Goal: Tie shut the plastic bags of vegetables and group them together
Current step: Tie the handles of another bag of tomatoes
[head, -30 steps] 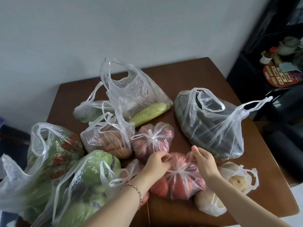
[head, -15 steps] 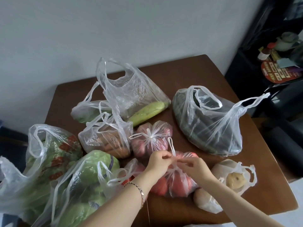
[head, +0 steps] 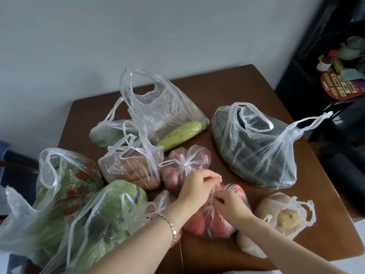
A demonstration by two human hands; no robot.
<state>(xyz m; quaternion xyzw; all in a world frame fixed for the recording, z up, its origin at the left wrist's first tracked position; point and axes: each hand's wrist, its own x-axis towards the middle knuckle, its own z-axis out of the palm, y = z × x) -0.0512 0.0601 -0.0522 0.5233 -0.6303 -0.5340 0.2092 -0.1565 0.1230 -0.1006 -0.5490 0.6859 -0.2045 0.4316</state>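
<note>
Several clear plastic bags of vegetables lie on a brown table. My left hand and my right hand both pinch the handles of the tomato bag near the front edge. Just behind it sits a knotted bag of red onions. Open bags hold carrots, a pale green squash, dark cucumbers and potatoes. At the left are an open cabbage bag and a leafy greens bag.
A grey wall runs behind the table. To the right stands a dark shelf with a bottle and a teapot. Another small open bag lies behind the carrots.
My hands went from resting apart on the tomato bag to gathering its handles above it; they now sit close together, pulling the handles.
</note>
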